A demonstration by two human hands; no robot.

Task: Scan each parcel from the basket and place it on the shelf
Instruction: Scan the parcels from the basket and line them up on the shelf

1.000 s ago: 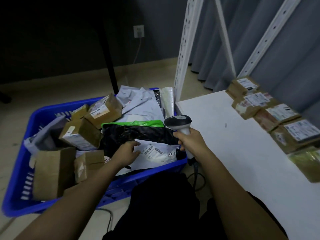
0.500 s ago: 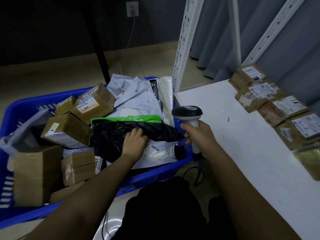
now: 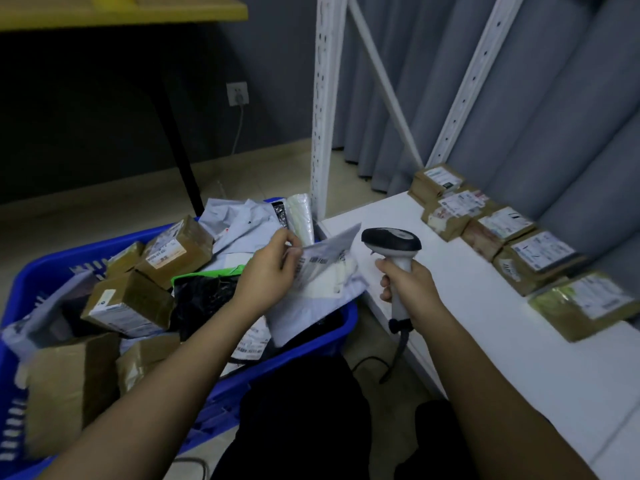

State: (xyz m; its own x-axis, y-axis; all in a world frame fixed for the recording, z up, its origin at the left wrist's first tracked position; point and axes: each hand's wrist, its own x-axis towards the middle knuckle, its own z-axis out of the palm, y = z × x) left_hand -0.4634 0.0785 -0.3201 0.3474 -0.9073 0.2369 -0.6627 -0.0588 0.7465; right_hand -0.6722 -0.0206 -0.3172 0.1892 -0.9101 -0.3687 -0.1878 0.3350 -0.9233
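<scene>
Now we are pinching the soft bag (image 3: 322, 271) with our left hand (image 3: 270, 271). Our right hand (image 3: 408, 285) is gripping the scanner (image 3: 391, 240). If the bag is bending, the scan may miss.

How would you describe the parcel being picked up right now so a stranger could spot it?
Start at the blue basket. At its near right corner, the left hand holds up a pale soft mailer with a barcode label. Its neighbours still lie in the basket.
</scene>
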